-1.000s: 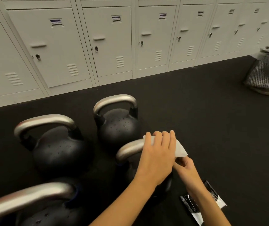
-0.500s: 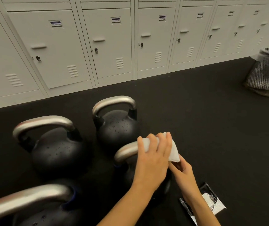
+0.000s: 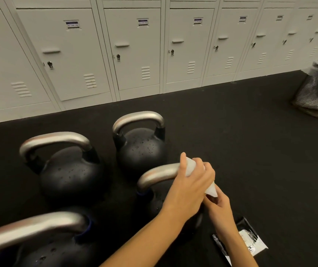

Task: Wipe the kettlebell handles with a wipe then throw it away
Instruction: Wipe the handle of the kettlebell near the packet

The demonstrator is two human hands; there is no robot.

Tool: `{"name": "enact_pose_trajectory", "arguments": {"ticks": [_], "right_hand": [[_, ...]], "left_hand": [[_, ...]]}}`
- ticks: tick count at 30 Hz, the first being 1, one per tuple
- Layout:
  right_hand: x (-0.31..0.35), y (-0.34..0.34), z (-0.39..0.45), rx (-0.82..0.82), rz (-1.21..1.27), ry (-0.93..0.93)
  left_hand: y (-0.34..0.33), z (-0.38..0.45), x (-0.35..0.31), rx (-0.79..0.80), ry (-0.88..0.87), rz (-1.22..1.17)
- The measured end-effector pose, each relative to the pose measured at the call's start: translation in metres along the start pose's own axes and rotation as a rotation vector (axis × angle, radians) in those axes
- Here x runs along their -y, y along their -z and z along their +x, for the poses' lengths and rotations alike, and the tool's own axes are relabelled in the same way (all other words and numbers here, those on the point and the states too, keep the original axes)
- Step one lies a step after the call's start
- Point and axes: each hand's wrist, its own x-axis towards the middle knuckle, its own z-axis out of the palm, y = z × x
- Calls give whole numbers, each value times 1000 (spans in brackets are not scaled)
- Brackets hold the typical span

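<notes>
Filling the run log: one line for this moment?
step: wiping handle | left hand: wipe wrapped on handle | right hand: pinching wipe's tail | trash bin: unused

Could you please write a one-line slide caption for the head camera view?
Left hand wraps a white wipe over a kettlebell handle; right hand pinches its tail.

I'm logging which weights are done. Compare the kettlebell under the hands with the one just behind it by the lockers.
The near kettlebell has the white wipe wrapped over its handle, gripped by the left hand, with the right hand pinching the wipe's loose end; the far kettlebell has a bare, untouched handle. The near one's body is mostly hidden by the arms; the far one's shows fully. Both have black bodies and silver handles, and stand upright.
</notes>
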Motion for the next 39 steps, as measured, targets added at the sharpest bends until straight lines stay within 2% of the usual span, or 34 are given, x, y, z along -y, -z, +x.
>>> {"name": "enact_pose_trajectory", "arguments": {"ticks": [4, 10, 20, 24, 28, 31, 36, 39], "right_hand": [[1, -1, 1, 11, 55, 40], [0, -5, -1, -28, 55, 52], [-18, -1, 3, -101, -30, -55], [-17, -3, 0, -86, -25, -34], [-8, -6, -3, -46, 50, 6], [-9, -11, -3, -68, 78, 13], [-2, -11, -6, -118, 33, 13], [0, -9, -6, -84, 13, 12]], "left_hand": [[-2, -20, 17, -122, 122, -125], [5, -35, 21, -105, 294, -282], [19, 13, -12, 160, 70, -14], [13, 7, -9, 107, 2, 7], [2, -25, 7, -9, 106, -170], [1, -29, 6, 22, 113, -193], [10, 1, -14, 121, 2, 42], [8, -9, -13, 130, 20, 27]]}}
